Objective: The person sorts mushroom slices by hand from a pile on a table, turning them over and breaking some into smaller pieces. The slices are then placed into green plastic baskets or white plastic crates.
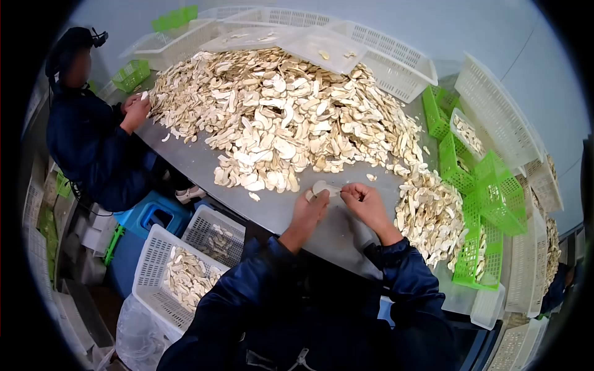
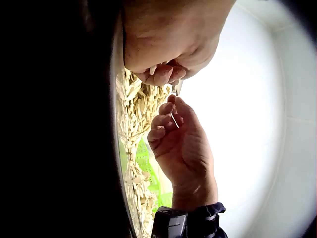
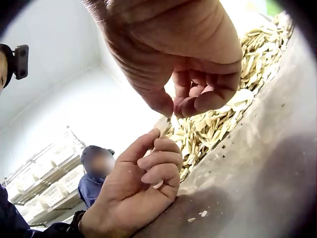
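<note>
My left hand [image 1: 308,214] holds a pale dried mushroom slice [image 1: 323,186] between thumb and forefinger, just above the metal table [image 1: 337,238]. Another pale piece [image 3: 158,185] peeks out from its curled fingers in the right wrist view. My right hand [image 1: 369,209] comes in from the other side, thumb and forefinger pinching at the slice's edge. In the left wrist view a thin pale sliver [image 2: 174,120] shows against the right hand's fingers; I cannot tell what it is. Beyond both hands lies a large heap of mushroom slices [image 1: 278,117].
A smaller pile of slices [image 1: 430,213] lies right of my right hand, beside green baskets [image 1: 489,232]. White crates [image 1: 396,68] line the back. Below the table at left stands a white crate [image 1: 151,260] with slices. Another person [image 1: 93,136] works at the far left.
</note>
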The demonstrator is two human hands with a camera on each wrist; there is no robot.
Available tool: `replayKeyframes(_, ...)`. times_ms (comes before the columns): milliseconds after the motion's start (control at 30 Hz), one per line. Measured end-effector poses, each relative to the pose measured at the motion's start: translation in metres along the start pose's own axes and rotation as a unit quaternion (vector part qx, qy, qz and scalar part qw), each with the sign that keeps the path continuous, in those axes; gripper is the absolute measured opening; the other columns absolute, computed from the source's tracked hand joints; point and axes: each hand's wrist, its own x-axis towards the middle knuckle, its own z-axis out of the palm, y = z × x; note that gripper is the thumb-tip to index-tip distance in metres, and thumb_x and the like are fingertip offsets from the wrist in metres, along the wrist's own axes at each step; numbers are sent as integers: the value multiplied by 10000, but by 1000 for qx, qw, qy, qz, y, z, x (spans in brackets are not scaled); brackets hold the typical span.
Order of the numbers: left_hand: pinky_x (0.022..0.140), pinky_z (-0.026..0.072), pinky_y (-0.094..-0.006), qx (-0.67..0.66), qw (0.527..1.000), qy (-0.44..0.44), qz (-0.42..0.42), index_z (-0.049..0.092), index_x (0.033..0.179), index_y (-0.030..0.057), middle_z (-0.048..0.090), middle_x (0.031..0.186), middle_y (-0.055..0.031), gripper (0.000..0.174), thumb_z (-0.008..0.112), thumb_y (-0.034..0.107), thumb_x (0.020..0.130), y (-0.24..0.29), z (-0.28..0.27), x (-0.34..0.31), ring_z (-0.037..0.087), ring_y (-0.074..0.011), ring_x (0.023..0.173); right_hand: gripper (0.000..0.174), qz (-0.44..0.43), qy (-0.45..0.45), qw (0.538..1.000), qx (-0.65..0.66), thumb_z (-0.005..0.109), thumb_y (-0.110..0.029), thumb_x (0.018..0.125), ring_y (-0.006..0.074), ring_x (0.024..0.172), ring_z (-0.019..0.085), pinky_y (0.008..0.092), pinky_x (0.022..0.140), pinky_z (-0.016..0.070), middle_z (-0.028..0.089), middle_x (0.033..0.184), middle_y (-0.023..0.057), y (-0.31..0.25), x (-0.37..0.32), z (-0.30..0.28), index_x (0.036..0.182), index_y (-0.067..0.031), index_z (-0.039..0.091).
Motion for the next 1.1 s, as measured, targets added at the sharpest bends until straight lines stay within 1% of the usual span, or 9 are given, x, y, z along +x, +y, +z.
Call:
replayKeyframes(133,423,304,-207,-18,1000,-8,6,530,879,64,499,673,28,180,617,213,931,0,2,1,410,-30,489,153,-5,15,1000,23,666,-133,860,15,641,479,191,577,397,581,706,-59,8,3,1,920,7,678)
replayKeyframes(233,428,305,-204,-15,1000,-16,1,533,914,59,502,694,28,173,617,209,930,4,3,0,409,-28,498,142,-23,9,1000,-1,664,-132,858,15,625,462,192,561,382,561,678,-68,16,7,0,888,6,674)
replayKeyframes(333,432,305,-201,-5,1000,-14,-8,534,931,56,498,696,32,170,614,206,930,2,2,-3,403,-27,501,124,21,-3,1000,-3,657,-124,840,21,607,446,201,546,370,538,644,-67,3,1,-1,847,-1,665)
replayKeyframes(633,430,304,-201,2,1000,-14,-6,537,916,58,495,691,31,158,601,201,937,3,1,-2,406,-25,499,113,31,9,995,-92,626,-141,809,63,560,474,247,521,398,533,586,9,0,-2,-1,794,-29,639)
replayKeyframes(733,423,298,-200,0,1000,-9,9,543,917,55,494,686,32,161,604,203,935,-1,2,-1,403,-25,493,119,20,12,992,-120,644,-130,860,33,599,430,211,540,361,512,630,-45,6,-3,-3,836,-14,639)
replayKeyframes(833,418,296,-200,-8,1000,-3,2,547,917,55,490,678,34,169,610,211,932,1,3,-1,402,-24,489,121,-54,62,993,-81,634,-129,877,29,609,427,205,554,363,509,644,-53,18,-1,4,887,-11,655)
replayKeyframes(933,420,295,-198,-5,1000,-4,-6,549,919,59,486,674,40,172,611,219,930,0,1,-1,400,-22,491,145,-11,6,999,-51,630,-146,898,26,614,416,204,557,356,499,653,-67,7,-4,3,911,-4,658)
replayKeyframes(1033,423,294,-195,-2,1000,-7,1,553,932,65,483,673,46,163,610,218,929,-2,0,0,396,-19,495,176,45,-4,999,-22,642,-178,904,18,616,405,204,550,345,487,656,-79,-11,-6,5,907,-2,658)
replayKeyframes(1100,425,292,-195,-10,1000,-12,10,558,950,68,480,673,49,155,609,212,926,-4,0,1,392,-17,498,185,39,-13,999,-30,648,-189,904,16,615,403,204,547,341,488,657,-79,-11,-5,3,903,-4,660)
